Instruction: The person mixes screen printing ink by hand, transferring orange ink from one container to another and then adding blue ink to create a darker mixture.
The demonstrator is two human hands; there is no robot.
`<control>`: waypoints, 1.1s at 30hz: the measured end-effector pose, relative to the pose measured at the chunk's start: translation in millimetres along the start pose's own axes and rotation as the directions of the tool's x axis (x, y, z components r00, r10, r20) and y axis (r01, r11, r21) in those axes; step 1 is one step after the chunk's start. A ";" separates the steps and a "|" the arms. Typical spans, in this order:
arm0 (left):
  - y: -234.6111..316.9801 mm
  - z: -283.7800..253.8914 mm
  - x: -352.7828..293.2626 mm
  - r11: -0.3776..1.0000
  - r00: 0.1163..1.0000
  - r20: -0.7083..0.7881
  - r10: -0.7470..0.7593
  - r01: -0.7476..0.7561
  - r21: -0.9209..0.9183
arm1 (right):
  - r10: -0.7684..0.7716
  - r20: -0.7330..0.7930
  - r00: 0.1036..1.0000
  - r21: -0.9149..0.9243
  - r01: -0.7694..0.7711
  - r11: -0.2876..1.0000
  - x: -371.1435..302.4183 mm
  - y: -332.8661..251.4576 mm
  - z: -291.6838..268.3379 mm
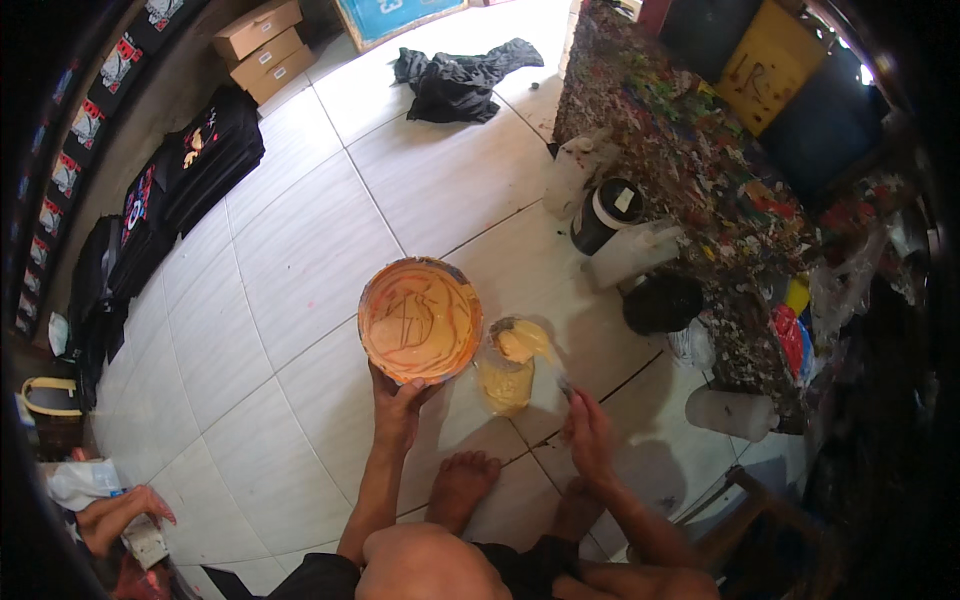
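Note:
My left hand (402, 402) is closed on the lower rim of a round tub (420, 322). Its inside is smeared with yellow-orange paint, with darker streaks across it. In my right hand (588, 428) is a thin tool coated in yellow paint, apparently a spatula (546, 352); its exact shape is hard to make out. Just left of it, a small container (508, 341) shows yellow paint and a dark patch. Close below sits a clear container of pale yellow paint (506, 388) on the tiles, right of the tub.
Along the right stands a paint-crusted table (680, 140). Beside it are a black tub with a white band (606, 215), a dark round container (662, 303) and a translucent bottle (733, 413). A black plastic bag (465, 80) lies ahead. Another person's limb (125, 515) shows at lower left.

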State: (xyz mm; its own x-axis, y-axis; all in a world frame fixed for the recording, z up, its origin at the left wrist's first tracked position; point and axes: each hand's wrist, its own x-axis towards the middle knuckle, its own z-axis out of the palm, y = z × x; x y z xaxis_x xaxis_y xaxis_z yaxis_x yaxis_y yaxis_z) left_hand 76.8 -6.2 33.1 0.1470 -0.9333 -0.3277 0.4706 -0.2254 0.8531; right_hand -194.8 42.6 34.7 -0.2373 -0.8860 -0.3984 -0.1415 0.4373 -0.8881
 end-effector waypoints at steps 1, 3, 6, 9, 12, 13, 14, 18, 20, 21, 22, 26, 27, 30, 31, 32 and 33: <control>-0.8 0.9 0.5 1.000 1.000 0.002 0.001 -0.001 -0.007 | 0.095 0.093 0.991 0.218 -0.114 0.969 14.0 3.7 9.3; 1.0 4.9 -1.0 1.000 1.000 0.001 0.005 -0.005 -0.007 | 0.164 0.208 0.964 0.417 -0.239 0.877 26.5 12.3 18.2; 6.6 9.1 -3.5 1.000 1.000 0.007 0.027 -0.027 -0.001 | 0.305 0.207 0.930 0.501 -0.368 0.783 29.5 14.8 23.8; 1.6 6.9 -5.9 1.000 0.999 0.036 0.005 -0.005 -0.003 | 0.346 0.209 0.915 0.457 -0.404 0.792 22.1 7.6 7.1; -1.9 7.1 -4.3 1.000 0.999 0.040 -0.010 0.010 0.015 | 0.371 0.181 0.911 0.438 -0.412 0.799 18.6 2.8 -5.2; -1.9 7.7 -3.8 1.000 0.999 0.044 -0.004 0.004 0.013 | 0.363 0.189 0.912 0.413 -0.409 0.813 17.7 1.8 -8.1; -2.0 7.9 -3.5 1.000 0.999 0.046 0.002 -0.002 0.011 | 0.356 0.197 0.914 0.387 -0.406 0.828 16.5 0.5 -11.0; 1.4 3.1 -3.4 1.000 0.999 0.037 0.012 -0.012 0.021 | 0.458 0.101 0.883 0.336 -0.463 0.820 2.7 0.0 -20.2; 6.5 -0.4 -2.5 0.999 0.998 0.058 0.001 -0.003 0.038 | 0.489 0.094 0.867 0.343 -0.489 0.802 -7.2 -3.0 -39.2; 8.6 -10.7 2.5 0.998 0.999 0.044 0.023 -0.026 0.054 | 0.478 0.167 0.862 0.369 -0.504 0.781 -14.5 -23.0 -54.7; 3.8 -23.6 7.8 0.990 0.993 0.076 0.086 -0.094 0.102 | 0.397 0.191 0.897 0.348 -0.441 0.827 -17.7 -26.2 -68.5; 21.5 -26.1 8.6 0.997 0.971 0.232 -0.058 0.045 0.059 | 0.028 0.198 0.980 -0.128 -0.003 0.992 -34.2 -111.0 -82.6; 27.6 -19.0 6.3 0.997 0.967 0.244 -0.066 0.053 0.059 | 0.032 0.184 0.982 -0.127 -0.008 0.992 -27.6 -124.2 -78.5; 43.5 -0.6 2.8 0.949 0.909 0.273 -0.316 0.294 0.117 | -0.607 0.512 0.608 -0.464 0.790 0.399 -3.6 -160.0 -63.7; 43.1 1.6 2.3 0.942 0.889 0.312 -0.335 0.311 0.124 | -0.587 0.628 0.511 -0.444 0.855 0.269 3.1 -167.8 -55.2; 46.4 6.1 2.9 0.936 0.866 0.354 -0.352 0.324 0.138 | -0.551 0.727 0.409 -0.405 0.904 0.137 7.2 -173.9 -52.3; 49.6 9.6 2.6 0.936 0.866 0.355 -0.352 0.321 0.145 | -0.557 0.722 0.410 -0.406 0.903 0.140 13.9 -170.1 -49.8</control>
State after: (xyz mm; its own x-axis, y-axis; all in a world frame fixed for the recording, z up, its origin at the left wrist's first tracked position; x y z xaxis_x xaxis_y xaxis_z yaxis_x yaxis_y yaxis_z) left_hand 92.2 -22.5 78.4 -0.3479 -0.8279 -0.4399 0.3612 -0.5514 0.7520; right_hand -222.0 -36.4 191.6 0.6755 -0.7186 0.1655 -0.6240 -0.6766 -0.3910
